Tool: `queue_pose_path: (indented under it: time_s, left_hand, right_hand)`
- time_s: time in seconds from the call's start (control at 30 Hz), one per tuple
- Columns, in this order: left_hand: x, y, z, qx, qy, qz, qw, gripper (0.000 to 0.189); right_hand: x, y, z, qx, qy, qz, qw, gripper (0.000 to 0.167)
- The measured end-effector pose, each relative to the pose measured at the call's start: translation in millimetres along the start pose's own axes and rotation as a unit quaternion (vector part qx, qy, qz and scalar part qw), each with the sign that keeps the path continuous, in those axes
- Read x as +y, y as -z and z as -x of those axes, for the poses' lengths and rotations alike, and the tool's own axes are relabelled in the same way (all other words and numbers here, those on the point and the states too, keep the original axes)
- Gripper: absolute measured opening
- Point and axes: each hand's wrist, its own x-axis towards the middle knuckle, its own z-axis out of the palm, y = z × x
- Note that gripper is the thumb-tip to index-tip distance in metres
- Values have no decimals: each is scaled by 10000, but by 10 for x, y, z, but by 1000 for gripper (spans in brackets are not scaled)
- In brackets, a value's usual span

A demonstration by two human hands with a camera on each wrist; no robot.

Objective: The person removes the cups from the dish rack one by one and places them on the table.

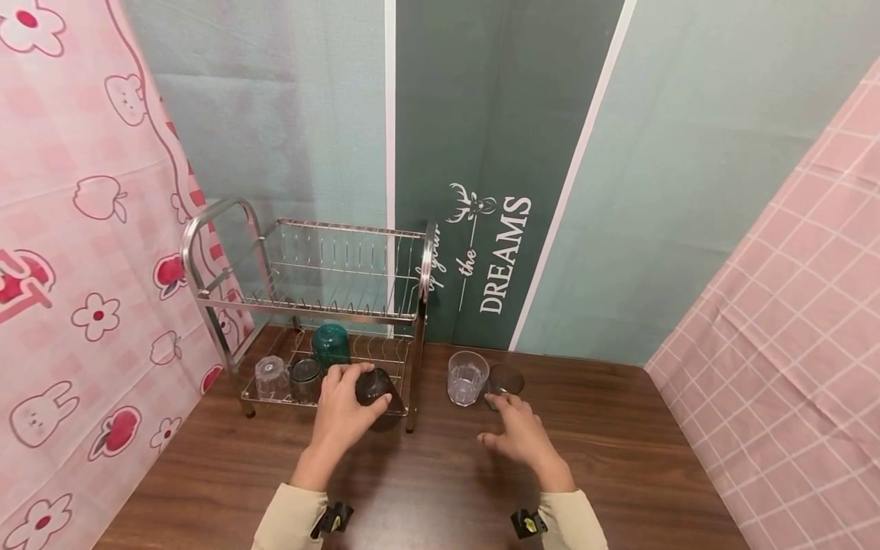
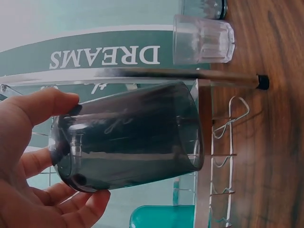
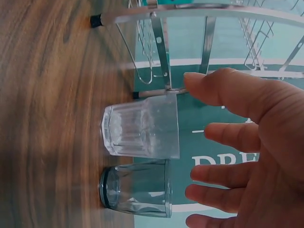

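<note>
My left hand grips a dark smoky glass by its base, its mouth turned down, at the front right of the dish rack's lower shelf. On that shelf stand a clear glass, a dark grey glass and a teal glass, all upside down. My right hand has its fingers spread and holds nothing. Just beyond it, a clear tumbler and a smoky grey glass stand upright on the table, apart from the fingers in the right wrist view.
The two-tier metal dish rack stands at the back left of the wooden table. Its upper tier has wire slots. Pink patterned cloths hang at both sides, and a green printed curtain hangs behind.
</note>
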Motion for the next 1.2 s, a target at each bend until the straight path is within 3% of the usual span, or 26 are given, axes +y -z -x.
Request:
queue_pose_path:
  time_s: [0.3,0.5,0.7,0.97,1.1,1.2]
  left_hand:
    - [4,-19,131,306,-221,189,9991,49]
    - [-33,-75,212,613,-398,548,9958,49]
    - [-50,-147,295,742,-335,1069,9909,48]
    - [-46,-240,389,539,126,1690,9841,44]
    - [-53,-288,425,406,486,2259,9721,38]
    - [-64,-330,455,253,781,2657,9606,34]
  right_hand:
    - [-48,-147,116,532,370,-441,9969,57]
    - [-64,-288,180,1034,745,-1087,9859,51]
    - [-97,-388,231,1277,697,-1756,9736,51]
    - [-220,-444,271,1224,426,-2913,9478,50]
    - [-366,-366,310,1298,599,-3390,9299,48]
    - [-457,-313,336,1236,760,-3892,9097,48]
